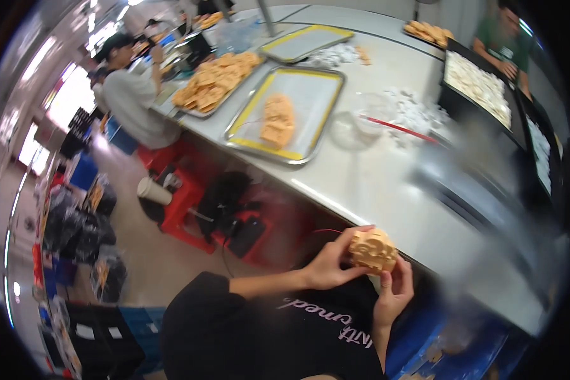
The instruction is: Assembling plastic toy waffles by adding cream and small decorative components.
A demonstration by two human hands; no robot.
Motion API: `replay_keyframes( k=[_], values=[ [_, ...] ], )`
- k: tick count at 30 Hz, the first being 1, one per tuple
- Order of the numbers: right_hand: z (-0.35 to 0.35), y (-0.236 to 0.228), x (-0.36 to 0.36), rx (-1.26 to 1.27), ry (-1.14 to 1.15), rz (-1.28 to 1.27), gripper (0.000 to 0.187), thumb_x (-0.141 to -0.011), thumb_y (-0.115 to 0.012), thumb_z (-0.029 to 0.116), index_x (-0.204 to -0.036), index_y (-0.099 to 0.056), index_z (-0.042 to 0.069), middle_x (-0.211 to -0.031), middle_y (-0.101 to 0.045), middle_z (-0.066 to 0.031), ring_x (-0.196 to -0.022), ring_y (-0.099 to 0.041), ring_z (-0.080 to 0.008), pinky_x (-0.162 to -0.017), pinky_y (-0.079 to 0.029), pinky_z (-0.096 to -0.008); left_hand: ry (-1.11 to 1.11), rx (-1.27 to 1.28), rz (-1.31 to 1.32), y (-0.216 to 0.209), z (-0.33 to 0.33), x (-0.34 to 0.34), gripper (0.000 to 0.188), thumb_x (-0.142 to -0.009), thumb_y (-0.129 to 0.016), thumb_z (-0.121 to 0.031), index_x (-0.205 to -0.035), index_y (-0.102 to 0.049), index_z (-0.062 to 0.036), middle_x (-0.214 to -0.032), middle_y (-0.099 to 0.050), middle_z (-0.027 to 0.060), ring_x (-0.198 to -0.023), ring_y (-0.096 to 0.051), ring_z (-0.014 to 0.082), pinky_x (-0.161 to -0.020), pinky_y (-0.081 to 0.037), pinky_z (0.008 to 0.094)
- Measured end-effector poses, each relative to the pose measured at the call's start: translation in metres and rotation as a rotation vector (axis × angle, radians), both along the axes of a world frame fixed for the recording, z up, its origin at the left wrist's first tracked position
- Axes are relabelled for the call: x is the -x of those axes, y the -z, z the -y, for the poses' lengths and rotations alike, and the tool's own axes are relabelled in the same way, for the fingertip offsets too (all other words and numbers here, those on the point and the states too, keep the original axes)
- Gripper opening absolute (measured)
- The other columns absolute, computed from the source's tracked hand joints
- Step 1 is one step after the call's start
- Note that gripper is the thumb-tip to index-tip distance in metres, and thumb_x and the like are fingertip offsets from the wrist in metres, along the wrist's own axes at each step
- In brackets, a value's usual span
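Note:
Just off the table's near edge, in front of my body, I hold a light-orange moulded plastic part [373, 251] with relief on its surface. My left hand [330, 265] grips its left side, thumb below and fingers above. The fingers of my right hand [396, 292] close on its lower right side. A thin red wire [328, 230] shows beside my left hand; where it ends is hidden. A similar orange part [277, 123] lies on a metal tray [313, 92] with yellow border strips.
Left of that tray, another tray carries heaped orange parts [212, 81]. A clear round container [370, 111], a red stick [396, 126] and small white pieces [418, 113] lie mid-table. A blurred grey object [462, 183] stands right. Red stools [187, 202] stand below. Other people sit nearby.

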State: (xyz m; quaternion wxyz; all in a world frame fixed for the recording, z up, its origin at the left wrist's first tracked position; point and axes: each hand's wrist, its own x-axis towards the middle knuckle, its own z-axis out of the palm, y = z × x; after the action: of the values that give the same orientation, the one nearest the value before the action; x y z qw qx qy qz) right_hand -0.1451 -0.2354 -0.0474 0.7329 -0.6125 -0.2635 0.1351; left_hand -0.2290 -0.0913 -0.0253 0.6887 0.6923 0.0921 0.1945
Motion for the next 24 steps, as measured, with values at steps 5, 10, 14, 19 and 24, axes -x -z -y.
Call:
replay_keyframes(
  k=[5, 10, 14, 19, 24],
  values=[
    [0.008, -0.003, -0.011, 0.017, 0.123, 0.124, 0.026, -0.094, -0.053, 0.011, -0.116, -0.057, -0.003, -0.114, -0.055, -0.0123, -0.103, -0.058, -0.0215, -0.089, -0.047, -0.0323, -0.388, -0.372, -0.030, -0.015, -0.066, -0.004, 0.073, -0.084, -0.068, -0.008, -0.141, -0.025, 0.0003, -0.126, -0.048, 0.0130, -0.120, -0.048, 0.0222, -0.100, -0.041, 0.0353],
    [0.035, 0.001, -0.022, 0.046, 0.246, 0.104, 0.021, -0.089, -0.053, -0.002, -0.109, -0.060, -0.003, -0.106, -0.056, -0.0122, -0.092, -0.061, -0.0192, -0.082, -0.049, -0.0288, -0.991, -0.975, 0.031, -0.025, -0.223, -0.001, 0.063, -0.094, -0.057, -0.020, -0.143, -0.026, 0.0047, -0.139, -0.042, 0.0222, -0.123, -0.046, 0.0261, -0.105, -0.034, 0.0373],
    [0.056, -0.007, -0.031, 0.103, 0.305, 0.199, 0.022, -0.090, -0.053, -0.002, -0.111, -0.059, -0.004, -0.105, -0.055, -0.0124, -0.092, -0.062, -0.0189, -0.082, -0.049, -0.0277, -1.103, -0.994, -0.264, 0.022, -0.374, 0.059, 0.056, -0.095, -0.050, -0.037, -0.138, -0.040, -0.0018, -0.124, -0.055, 0.0266, -0.110, -0.055, 0.0406, -0.094, -0.042, 0.0482],
    [0.095, -0.018, -0.042, 0.229, 0.607, 0.244, 0.021, -0.090, -0.055, 0.000, -0.110, -0.059, -0.003, -0.106, -0.057, -0.0118, -0.090, -0.063, -0.0179, -0.079, -0.050, -0.0266, -0.936, -1.249, -0.319, 0.010, -0.334, 0.014, 0.065, -0.095, -0.047, -0.045, -0.142, -0.032, -0.0021, -0.129, -0.050, 0.0261, -0.109, -0.052, 0.0429, -0.093, -0.043, 0.0483],
    [0.128, -0.031, -0.049, 0.410, 0.853, 0.383, 0.018, -0.091, -0.055, 0.001, -0.107, -0.060, -0.003, -0.104, -0.057, -0.0125, -0.088, -0.063, -0.0188, -0.077, -0.050, -0.0267, -1.279, -1.487, -0.290, 0.103, -0.421, 0.028, 0.054, -0.095, -0.049, -0.038, -0.130, -0.045, 0.0037, -0.124, -0.053, 0.0263, -0.109, -0.052, 0.0423, -0.094, -0.039, 0.0519]
  ],
)
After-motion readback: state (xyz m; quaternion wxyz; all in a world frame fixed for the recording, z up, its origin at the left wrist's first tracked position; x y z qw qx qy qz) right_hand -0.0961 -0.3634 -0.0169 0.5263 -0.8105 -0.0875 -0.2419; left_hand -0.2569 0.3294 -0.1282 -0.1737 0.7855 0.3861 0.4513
